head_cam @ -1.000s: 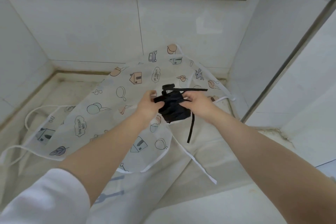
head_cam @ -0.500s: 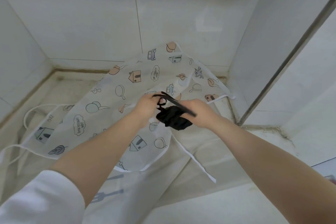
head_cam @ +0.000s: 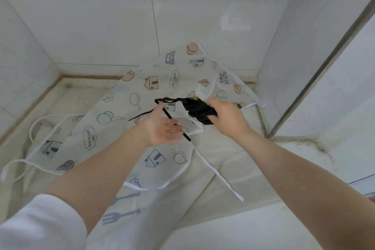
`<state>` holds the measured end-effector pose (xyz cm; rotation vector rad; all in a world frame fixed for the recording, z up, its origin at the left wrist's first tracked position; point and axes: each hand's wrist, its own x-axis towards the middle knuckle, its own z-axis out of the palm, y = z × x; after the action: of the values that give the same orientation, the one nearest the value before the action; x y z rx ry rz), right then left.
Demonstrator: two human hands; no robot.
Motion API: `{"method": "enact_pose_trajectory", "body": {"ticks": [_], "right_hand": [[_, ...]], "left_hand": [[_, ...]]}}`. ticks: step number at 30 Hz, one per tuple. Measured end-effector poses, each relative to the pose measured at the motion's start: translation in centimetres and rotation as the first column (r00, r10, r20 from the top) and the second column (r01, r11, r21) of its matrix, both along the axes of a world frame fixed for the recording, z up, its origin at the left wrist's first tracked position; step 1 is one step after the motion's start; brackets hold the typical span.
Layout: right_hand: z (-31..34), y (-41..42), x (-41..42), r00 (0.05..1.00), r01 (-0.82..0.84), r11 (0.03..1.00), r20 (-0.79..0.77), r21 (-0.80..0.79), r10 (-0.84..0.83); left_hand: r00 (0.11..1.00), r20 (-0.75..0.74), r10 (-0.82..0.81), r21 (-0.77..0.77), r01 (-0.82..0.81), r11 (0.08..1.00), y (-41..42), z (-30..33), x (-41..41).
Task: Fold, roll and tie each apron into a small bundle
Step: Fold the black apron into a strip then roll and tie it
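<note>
My right hand (head_cam: 227,119) grips a small rolled black apron bundle (head_cam: 197,110) above the counter. Its thin black strap (head_cam: 168,99) runs taut to the left, hooks round the thumb of my left hand (head_cam: 162,128), then slants down behind the fingers to a loose end (head_cam: 187,138). Another strap end (head_cam: 135,117) sticks out left of that hand. My left palm faces up, its fingers nearly straight. Under both hands a translucent white apron (head_cam: 113,122) printed with houses, pans and leaves lies spread flat.
White ties of the printed apron trail at the left (head_cam: 36,126) and toward the front right (head_cam: 225,180). A cloth with fork prints (head_cam: 121,213) lies beneath. Tiled walls close in the counter corner, and a metal post (head_cam: 316,79) stands at right.
My hands have drawn apart: the left moved down and left, pulling the black strap out from the bundle, while the right carried the bundle to the right.
</note>
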<state>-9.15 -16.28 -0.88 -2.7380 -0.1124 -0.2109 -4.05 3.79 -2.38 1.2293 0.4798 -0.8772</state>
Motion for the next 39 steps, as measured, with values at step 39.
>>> {"method": "enact_pose_trajectory", "body": {"ticks": [39], "right_hand": [[4.1, 4.6, 0.6, 0.923, 0.383, -0.213, -0.362, 0.899, 0.133]], "left_hand": [[0.404, 0.809, -0.428, 0.521, -0.155, 0.839, -4.2, 2.6, -1.6]]}}
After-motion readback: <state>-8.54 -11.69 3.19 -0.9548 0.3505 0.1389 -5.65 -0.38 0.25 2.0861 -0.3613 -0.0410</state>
